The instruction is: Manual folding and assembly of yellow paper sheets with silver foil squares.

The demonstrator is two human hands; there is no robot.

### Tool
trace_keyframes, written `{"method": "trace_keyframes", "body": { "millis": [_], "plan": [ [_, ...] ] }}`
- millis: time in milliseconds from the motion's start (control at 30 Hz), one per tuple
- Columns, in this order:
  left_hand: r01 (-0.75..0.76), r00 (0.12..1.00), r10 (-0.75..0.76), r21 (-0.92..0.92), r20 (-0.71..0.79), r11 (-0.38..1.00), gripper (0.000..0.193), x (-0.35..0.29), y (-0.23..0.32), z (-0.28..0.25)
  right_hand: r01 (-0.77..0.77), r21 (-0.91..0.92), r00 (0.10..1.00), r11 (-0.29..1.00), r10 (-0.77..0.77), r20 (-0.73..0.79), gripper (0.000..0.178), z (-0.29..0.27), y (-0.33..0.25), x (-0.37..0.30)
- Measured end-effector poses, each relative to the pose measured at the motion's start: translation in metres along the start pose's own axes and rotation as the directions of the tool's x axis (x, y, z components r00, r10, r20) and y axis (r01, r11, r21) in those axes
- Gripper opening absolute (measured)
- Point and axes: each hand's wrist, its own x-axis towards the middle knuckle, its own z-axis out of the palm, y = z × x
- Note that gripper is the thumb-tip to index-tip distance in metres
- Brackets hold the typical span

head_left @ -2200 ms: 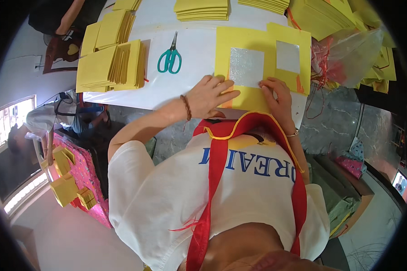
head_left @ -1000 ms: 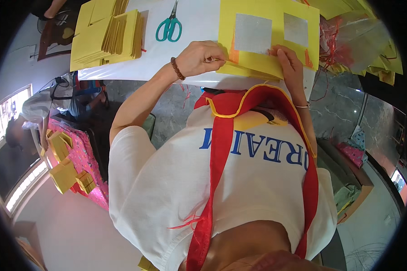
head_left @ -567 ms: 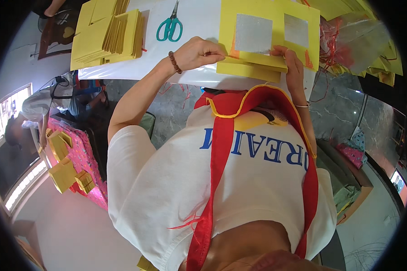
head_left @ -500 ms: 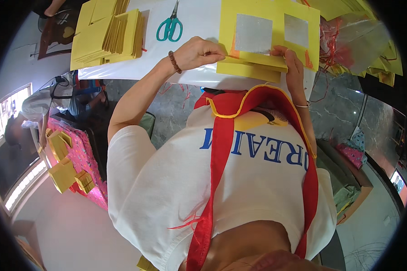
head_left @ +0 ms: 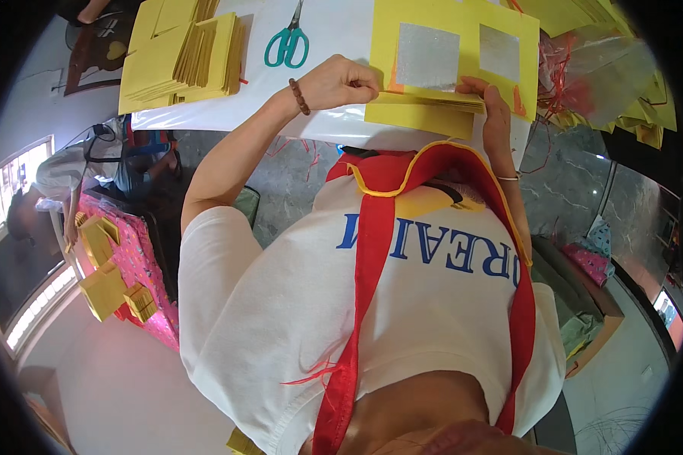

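Note:
A stack of yellow paper sheets with silver squares and small orange marks lies at the front edge of the white-covered table. My left hand, closed with its fingers curled in, grips the left end of the stack's raised near edge. At the other end my right hand holds that edge, its fingers bent over the corner. Layered sheet edges show between my hands, and a flat yellow strip lies nearer to me. Green-handled scissors rest to the left, apart from both hands.
Bundles of folded yellow paper stand on the table's left. A clear plastic bag with red strings lies at the right. At the far left, another person is beside a pink-covered table holding yellow bundles.
The raised near edge has shifted slightly away from me, and its right end sits higher. Its layered sheets show more clearly. Both hands stay at its ends.

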Motion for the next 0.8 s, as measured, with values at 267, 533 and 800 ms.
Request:
{"method": "trace_keyframes", "body": {
  "millis": [267,533,800],
  "plan": [
    [0.115,0.993,-0.103,-0.282,0.059,0.953,0.013,0.002,-0.008,0.001,-0.004,-0.063,1.0,0.998,0.005,0.021,0.056,-0.002,0.004,0.001],
    [0.189,0.979,-0.155,-0.319,0.13,0.929,0.015,0.007,-0.007,-0.003,0.021,-0.089,0.999,0.996,-0.019,0.027,0.055,-0.002,0.002,0.002],
    [0.239,0.968,-0.192,-0.36,0.161,0.902,0.017,0.011,-0.01,-0.005,0.16,0.027,0.981,0.987,-0.162,0.104,0.051,-0.006,0.005,-0.002]
  ]
}}
